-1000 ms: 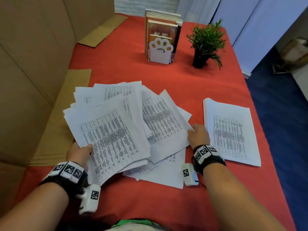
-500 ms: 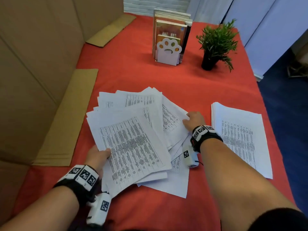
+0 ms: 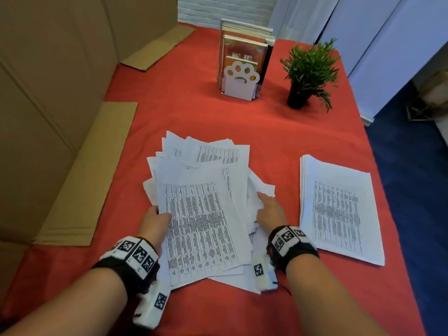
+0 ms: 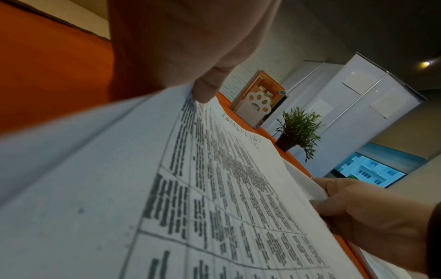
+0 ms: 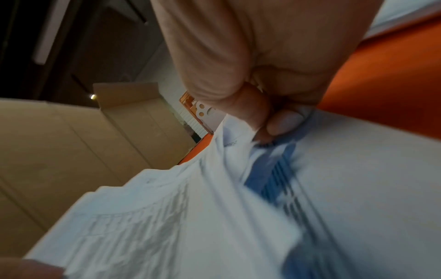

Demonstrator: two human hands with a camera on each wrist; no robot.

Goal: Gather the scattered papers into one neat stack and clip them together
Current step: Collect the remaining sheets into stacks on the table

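A loose pile of printed papers (image 3: 201, 202) lies fanned on the red tablecloth (image 3: 194, 112) in the head view. My left hand (image 3: 158, 215) grips the pile's left edge, thumb on the top sheet (image 4: 167, 188); the left wrist view shows that thumb pressing down. My right hand (image 3: 264, 202) is at the pile's right edge, and in the right wrist view its thumb and curled fingers (image 5: 281, 120) pinch several crumpled sheets (image 5: 214, 207). A separate squared stack of papers (image 3: 339, 209) lies flat to the right, untouched.
A white paw-shaped bookend with books (image 3: 242, 76) and a small potted plant (image 3: 308, 73) stand at the back. Flat cardboard sheets (image 3: 92, 170) lie along the left under a cardboard wall (image 3: 48, 81). The table's right edge drops to blue floor (image 3: 417, 190).
The fanned papers have been drawn into a narrower pile. My right hand slid left, bunching the right-hand sheets under the top ones. My left hand turned its sheaf more upright.
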